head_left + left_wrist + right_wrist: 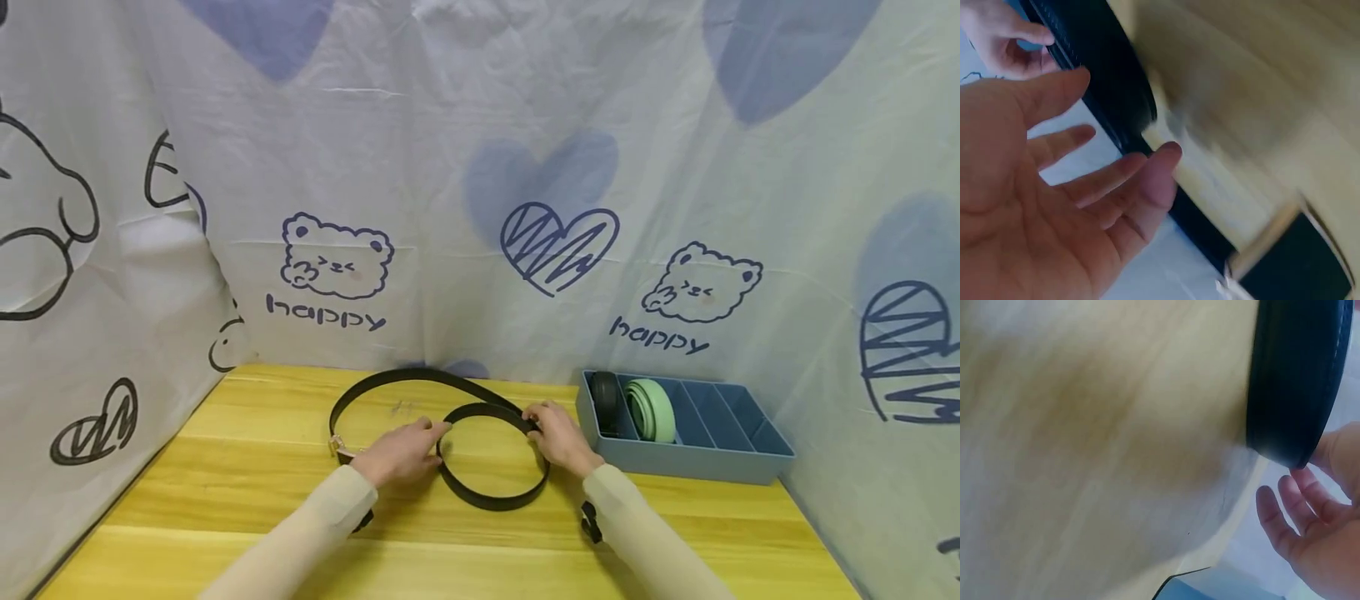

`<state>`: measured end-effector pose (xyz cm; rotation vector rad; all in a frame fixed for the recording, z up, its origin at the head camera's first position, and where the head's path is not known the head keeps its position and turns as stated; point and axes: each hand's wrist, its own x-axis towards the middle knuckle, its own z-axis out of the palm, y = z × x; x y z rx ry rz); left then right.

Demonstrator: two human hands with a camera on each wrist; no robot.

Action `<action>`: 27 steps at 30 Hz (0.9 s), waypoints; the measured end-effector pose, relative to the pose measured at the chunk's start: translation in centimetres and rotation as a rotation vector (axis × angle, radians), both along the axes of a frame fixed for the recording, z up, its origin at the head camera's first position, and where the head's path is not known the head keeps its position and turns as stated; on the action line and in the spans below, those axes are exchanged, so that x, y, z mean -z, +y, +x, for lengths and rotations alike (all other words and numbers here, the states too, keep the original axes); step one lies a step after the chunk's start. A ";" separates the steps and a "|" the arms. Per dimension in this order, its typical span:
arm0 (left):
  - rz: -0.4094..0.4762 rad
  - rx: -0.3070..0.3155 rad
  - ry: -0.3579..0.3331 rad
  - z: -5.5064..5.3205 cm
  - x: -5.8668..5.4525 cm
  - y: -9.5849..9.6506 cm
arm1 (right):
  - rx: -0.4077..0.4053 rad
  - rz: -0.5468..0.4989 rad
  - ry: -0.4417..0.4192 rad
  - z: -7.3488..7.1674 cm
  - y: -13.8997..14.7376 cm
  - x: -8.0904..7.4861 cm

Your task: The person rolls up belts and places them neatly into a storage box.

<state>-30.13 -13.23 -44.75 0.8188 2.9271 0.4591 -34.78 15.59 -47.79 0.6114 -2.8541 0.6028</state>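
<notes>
A black belt [491,502] lies on the wooden table, one part standing on edge in a round loop and the rest arching away behind to the left. Its metal buckle [335,444] is at the far left of that arch. At the loop's left side is my left hand [397,454]; the left wrist view shows its fingers [1160,181] spread and loosely bent, the thumb beside the belt's edge. My right hand [562,437] pinches the belt at the loop's upper right, with the thumb partly hidden behind the strap in the right wrist view.
A blue-grey divided box [697,462] stands at the table's right rear. In its left compartments sit a rolled black belt [604,402] and a rolled pale green belt [656,410]. A printed cloth [450,250] hangs behind the table.
</notes>
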 end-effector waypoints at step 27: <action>0.052 -0.134 -0.085 -1.0 0.7 0.1 | -0.443 0.275 -0.026 3.8 -2.6 -1.7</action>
